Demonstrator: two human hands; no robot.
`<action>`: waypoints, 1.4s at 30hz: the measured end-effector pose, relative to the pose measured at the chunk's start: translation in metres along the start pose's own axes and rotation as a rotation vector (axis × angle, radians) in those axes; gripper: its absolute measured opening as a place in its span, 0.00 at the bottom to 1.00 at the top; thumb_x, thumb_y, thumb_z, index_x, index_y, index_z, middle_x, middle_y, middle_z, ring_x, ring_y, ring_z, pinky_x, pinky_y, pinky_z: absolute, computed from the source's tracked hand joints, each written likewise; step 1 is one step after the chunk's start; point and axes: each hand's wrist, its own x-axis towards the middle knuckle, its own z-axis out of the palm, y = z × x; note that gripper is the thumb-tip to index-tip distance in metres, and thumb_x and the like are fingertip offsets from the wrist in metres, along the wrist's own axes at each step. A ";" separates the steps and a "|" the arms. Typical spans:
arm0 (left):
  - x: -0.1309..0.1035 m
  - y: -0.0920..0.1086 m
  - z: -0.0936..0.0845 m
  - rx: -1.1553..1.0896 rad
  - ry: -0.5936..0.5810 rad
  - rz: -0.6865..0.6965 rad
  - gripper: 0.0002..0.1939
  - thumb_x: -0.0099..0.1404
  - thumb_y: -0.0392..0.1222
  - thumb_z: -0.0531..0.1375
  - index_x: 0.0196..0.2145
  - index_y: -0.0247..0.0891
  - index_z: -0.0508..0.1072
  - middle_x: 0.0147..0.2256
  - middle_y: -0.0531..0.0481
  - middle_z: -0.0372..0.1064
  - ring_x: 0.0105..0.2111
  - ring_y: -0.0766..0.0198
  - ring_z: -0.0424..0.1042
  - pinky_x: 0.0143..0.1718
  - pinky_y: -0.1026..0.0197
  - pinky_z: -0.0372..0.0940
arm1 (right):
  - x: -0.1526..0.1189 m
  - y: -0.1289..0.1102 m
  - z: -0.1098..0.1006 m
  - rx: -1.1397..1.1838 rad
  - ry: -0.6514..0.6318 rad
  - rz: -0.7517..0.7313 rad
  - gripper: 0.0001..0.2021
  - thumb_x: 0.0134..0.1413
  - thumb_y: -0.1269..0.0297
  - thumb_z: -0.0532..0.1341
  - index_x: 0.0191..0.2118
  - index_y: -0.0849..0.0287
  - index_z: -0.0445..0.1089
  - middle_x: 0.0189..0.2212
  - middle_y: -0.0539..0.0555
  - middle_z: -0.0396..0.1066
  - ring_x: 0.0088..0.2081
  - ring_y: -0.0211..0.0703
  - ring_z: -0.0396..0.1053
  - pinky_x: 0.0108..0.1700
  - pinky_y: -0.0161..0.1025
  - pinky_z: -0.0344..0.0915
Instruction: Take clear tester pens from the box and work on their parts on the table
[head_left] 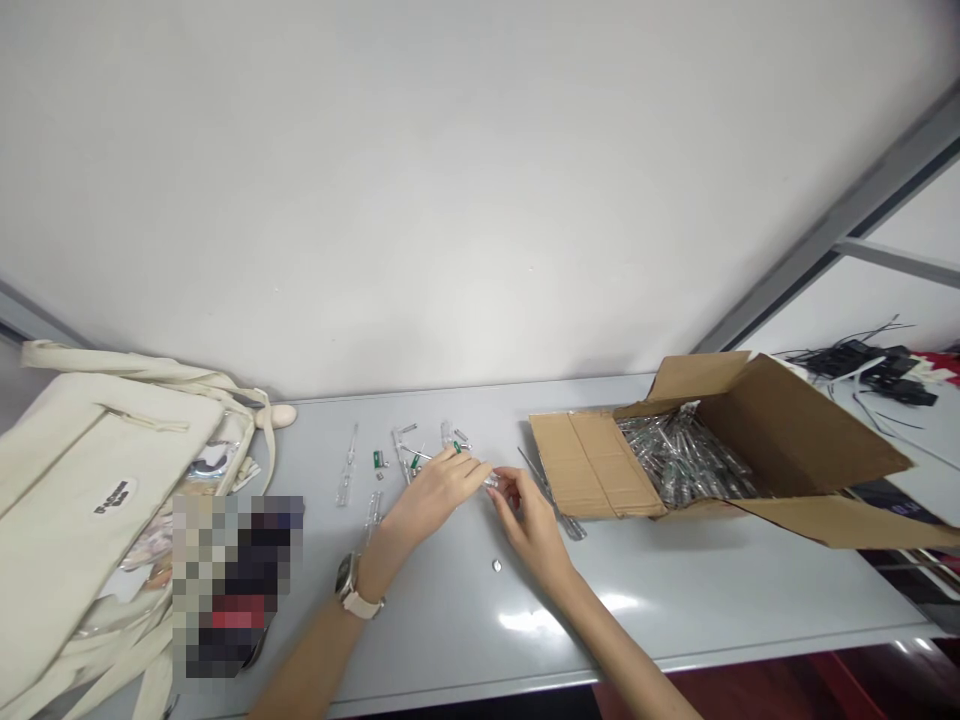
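Observation:
My left hand, with a watch on its wrist, and my right hand meet over the middle of the table. Between their fingertips is a transparent plastic screwdriver handle, partly covered by the fingers. A small round metal cap lies in front of my right hand. Left of the hands are a transparent test screwdriver, another transparent handle, a green piece and several small metal parts. Beside my right hand, a long-shafted transparent screwdriver lies partly under a box flap.
An open cardboard box on the right holds many transparent screwdrivers. A cream bag and a blurred-out dark object occupy the left side of the grey table. Black cables lie at far right.

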 end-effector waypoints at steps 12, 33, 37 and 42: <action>-0.007 -0.011 0.001 0.087 0.217 -0.030 0.15 0.69 0.26 0.49 0.46 0.40 0.68 0.43 0.48 0.72 0.52 0.60 0.67 0.54 0.54 0.54 | -0.001 0.012 0.000 -0.154 0.023 -0.023 0.09 0.66 0.64 0.53 0.46 0.58 0.67 0.37 0.56 0.65 0.37 0.44 0.67 0.41 0.41 0.67; -0.008 -0.001 -0.003 0.129 0.264 0.015 0.16 0.68 0.24 0.49 0.44 0.40 0.69 0.43 0.52 0.75 0.55 0.64 0.66 0.56 0.57 0.52 | -0.003 0.015 0.003 -0.212 -0.019 -0.057 0.08 0.65 0.66 0.54 0.48 0.56 0.64 0.37 0.55 0.64 0.38 0.46 0.68 0.41 0.44 0.68; -0.011 -0.006 -0.009 0.087 0.305 -0.039 0.18 0.68 0.23 0.48 0.45 0.41 0.69 0.43 0.52 0.75 0.54 0.65 0.68 0.56 0.56 0.50 | -0.004 0.018 0.003 -0.216 -0.027 -0.050 0.08 0.63 0.66 0.56 0.48 0.56 0.64 0.38 0.56 0.64 0.40 0.47 0.67 0.43 0.44 0.68; -0.014 -0.012 -0.015 0.046 0.337 -0.106 0.20 0.68 0.23 0.48 0.46 0.43 0.71 0.44 0.51 0.76 0.52 0.63 0.69 0.55 0.54 0.50 | -0.003 0.020 0.004 -0.214 -0.023 -0.058 0.05 0.64 0.66 0.55 0.43 0.57 0.65 0.36 0.55 0.63 0.38 0.45 0.66 0.42 0.44 0.67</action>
